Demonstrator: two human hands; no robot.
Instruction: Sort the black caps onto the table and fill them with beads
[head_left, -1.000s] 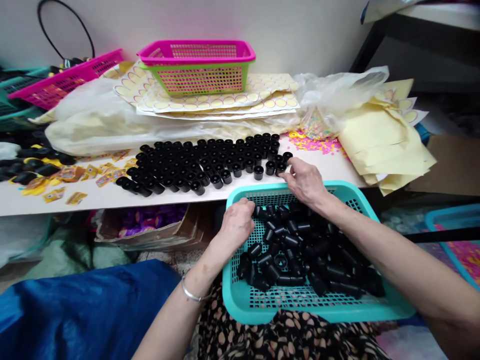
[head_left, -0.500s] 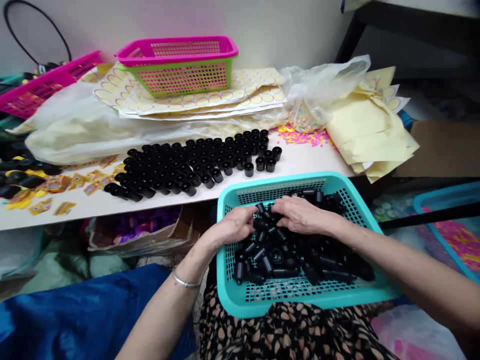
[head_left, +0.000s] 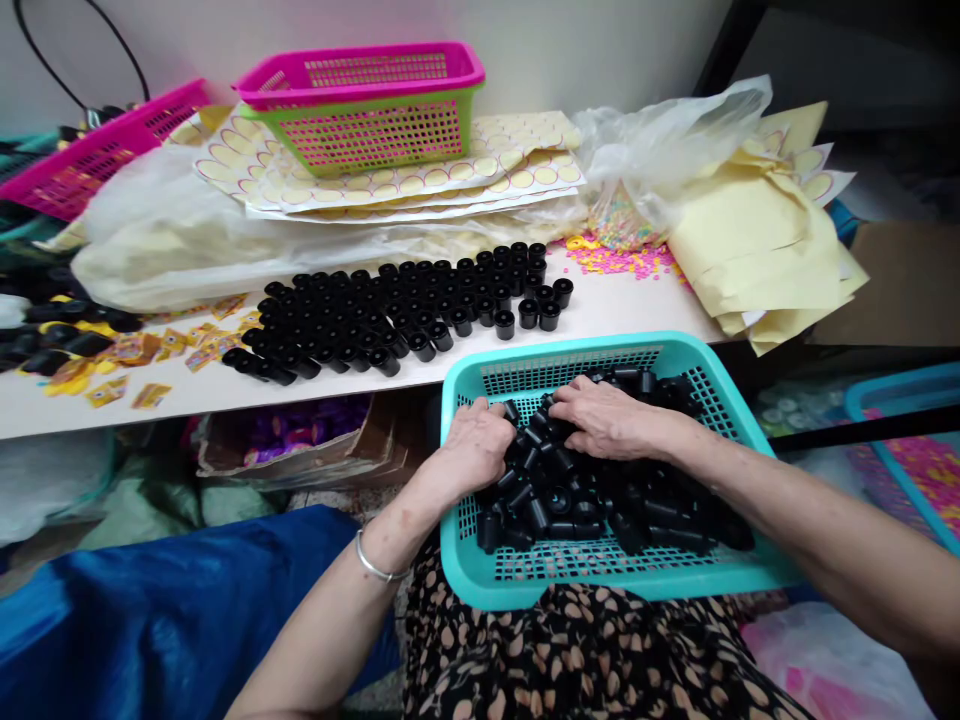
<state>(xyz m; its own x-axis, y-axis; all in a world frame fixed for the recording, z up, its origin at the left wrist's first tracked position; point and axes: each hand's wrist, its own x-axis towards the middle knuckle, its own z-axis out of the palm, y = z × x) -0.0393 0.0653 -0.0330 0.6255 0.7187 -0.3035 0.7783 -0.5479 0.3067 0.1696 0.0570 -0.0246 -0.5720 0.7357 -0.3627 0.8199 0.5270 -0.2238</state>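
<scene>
Left hand (head_left: 480, 450) and right hand (head_left: 611, 420) sit side by side atop black caps (head_left: 559, 500) in teal basket (head_left: 600, 590); fingers curled into pile; hold cannot be confirmed

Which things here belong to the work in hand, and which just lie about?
In use: left hand, right hand, loose black caps, teal basket, rows of upright caps.
Lying about: stacked pink basket, sticker sheets, plastic bag, yellow papers.

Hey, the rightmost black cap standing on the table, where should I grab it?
Pinch the black cap across its round side wall, coming from above and the right: it stands upright, open end up, with other caps only on its left.
</scene>
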